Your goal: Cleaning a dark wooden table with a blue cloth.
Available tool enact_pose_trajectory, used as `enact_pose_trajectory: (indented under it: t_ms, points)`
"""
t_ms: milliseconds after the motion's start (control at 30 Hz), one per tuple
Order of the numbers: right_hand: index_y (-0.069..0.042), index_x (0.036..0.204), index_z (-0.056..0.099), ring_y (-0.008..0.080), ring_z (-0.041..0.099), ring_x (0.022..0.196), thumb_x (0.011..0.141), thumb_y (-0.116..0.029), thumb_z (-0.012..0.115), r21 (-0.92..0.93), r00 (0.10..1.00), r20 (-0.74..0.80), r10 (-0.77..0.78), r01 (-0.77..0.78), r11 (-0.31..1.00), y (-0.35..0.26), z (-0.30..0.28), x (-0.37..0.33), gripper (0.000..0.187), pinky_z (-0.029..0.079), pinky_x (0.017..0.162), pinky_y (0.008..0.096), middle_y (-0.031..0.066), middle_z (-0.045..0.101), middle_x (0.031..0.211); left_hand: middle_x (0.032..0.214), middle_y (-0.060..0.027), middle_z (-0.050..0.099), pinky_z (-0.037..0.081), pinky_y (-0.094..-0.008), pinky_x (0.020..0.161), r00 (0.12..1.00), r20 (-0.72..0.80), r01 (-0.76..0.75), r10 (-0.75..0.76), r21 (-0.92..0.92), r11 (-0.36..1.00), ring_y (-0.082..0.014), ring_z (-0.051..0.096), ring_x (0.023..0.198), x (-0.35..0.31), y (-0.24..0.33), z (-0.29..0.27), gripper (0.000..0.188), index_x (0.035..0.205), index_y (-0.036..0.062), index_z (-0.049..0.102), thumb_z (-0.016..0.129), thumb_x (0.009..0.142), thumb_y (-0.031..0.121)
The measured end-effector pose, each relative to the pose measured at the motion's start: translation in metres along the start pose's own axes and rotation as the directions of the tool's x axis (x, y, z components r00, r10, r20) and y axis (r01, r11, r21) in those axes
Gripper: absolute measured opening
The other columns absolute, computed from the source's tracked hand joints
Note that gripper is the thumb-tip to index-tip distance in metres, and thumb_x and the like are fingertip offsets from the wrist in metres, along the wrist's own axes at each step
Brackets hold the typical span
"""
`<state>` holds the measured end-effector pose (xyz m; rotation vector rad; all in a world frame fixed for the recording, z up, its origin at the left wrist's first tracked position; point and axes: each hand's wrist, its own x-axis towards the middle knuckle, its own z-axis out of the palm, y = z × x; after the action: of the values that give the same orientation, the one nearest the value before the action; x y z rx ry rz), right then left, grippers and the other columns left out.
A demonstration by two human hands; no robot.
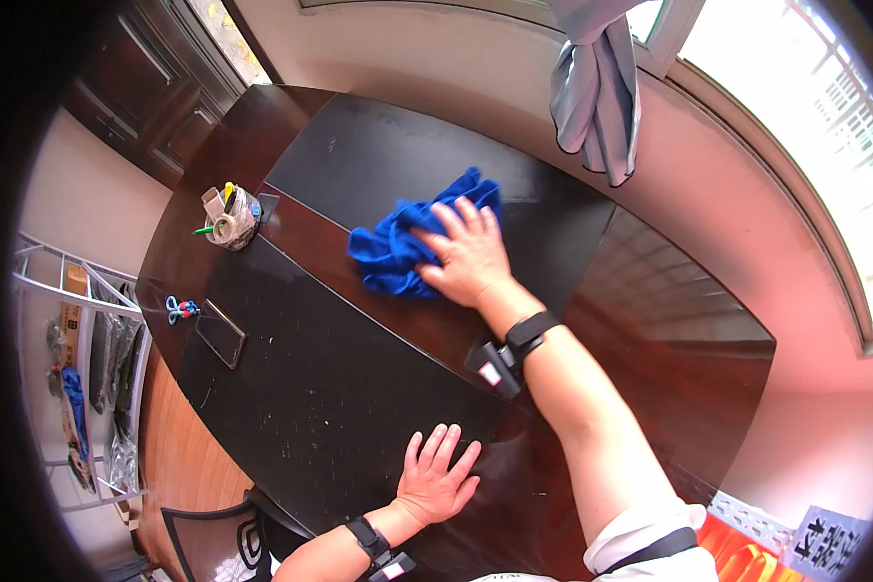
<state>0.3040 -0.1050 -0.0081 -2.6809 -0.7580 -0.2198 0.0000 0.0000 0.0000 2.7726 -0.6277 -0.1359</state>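
Note:
A crumpled blue cloth [398, 247] lies on the dark table, across the black panel and the reddish-brown strip. My right hand [470, 254] holds it against the tabletop, fingers spread over its right side; part of the grip is hidden in the folds. Closer to me, my left hand [436, 477] rests palm down on the table [310, 407], its fingers apart and nothing in it. Both wrists wear black straps with small dark devices.
At the table's left stand a pen holder [234, 221] with pens and tape, blue-handled scissors [180, 309] and a dark phone [221, 334]. A grey curtain [597, 97] hangs by the window. White shelving [78, 301] is beyond the left edge, with a chair [218, 543] at the lower left.

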Motion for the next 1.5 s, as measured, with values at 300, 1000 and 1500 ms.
enact_pose_trajectory:
  t_ms: [300, 1000, 1500]
  points:
    - [-0.026, 0.137, 0.047, 0.0377, 0.044, 0.123, 0.086, -0.054, 0.045, -0.301, 0.778, -0.231, 0.584, -0.628, 0.717, 0.159, -0.037, 0.006, 0.057, 0.032, 0.102, 0.0493, 0.0166, 0.045, 0.138, 0.141, -0.0156, 0.037, 0.018, -0.0514, 0.109, 0.999, -0.044, 0.011, -0.013, -0.040, 0.999, -0.0315, 0.031, 0.133, 0.005, 0.002, 0.001, 0.052, 0.128, 0.0184, 0.054, 0.061, 0.080, 0.039]
    - [-0.024, 0.129, 0.056, 0.0349, 0.029, 0.135, 0.079, -0.033, 0.065, -0.109, 0.994, -0.075, 0.085, -0.093, 0.990, -0.069, -0.022, -0.164, 0.052, 0.024, 0.109, 0.0502, 0.0111, 0.036, 0.144, 0.125, -0.0165, 0.050, 0.033, -0.0485, 0.106, 0.894, -0.433, -0.049, -0.112, -0.344, 0.938, -0.0341, 0.046, 0.120, 0.001, -0.007, 0.011, 0.044, 0.117, 0.0053, 0.052, 0.064, 0.078, 0.022]
    - [-0.007, 0.128, 0.054, 0.0424, 0.023, 0.136, 0.076, -0.032, 0.065, -0.182, 0.963, 0.199, 0.180, -0.144, 0.973, -0.114, -0.078, -0.398, 0.058, 0.024, 0.107, 0.0550, 0.0220, 0.029, 0.143, 0.132, -0.0175, 0.046, 0.031, -0.0472, 0.106, 0.921, -0.319, 0.091, -0.224, -0.384, 0.919, -0.0359, 0.042, 0.125, -0.115, -0.042, -0.019, 0.049, 0.125, 0.0055, 0.050, 0.061, 0.081, 0.024]
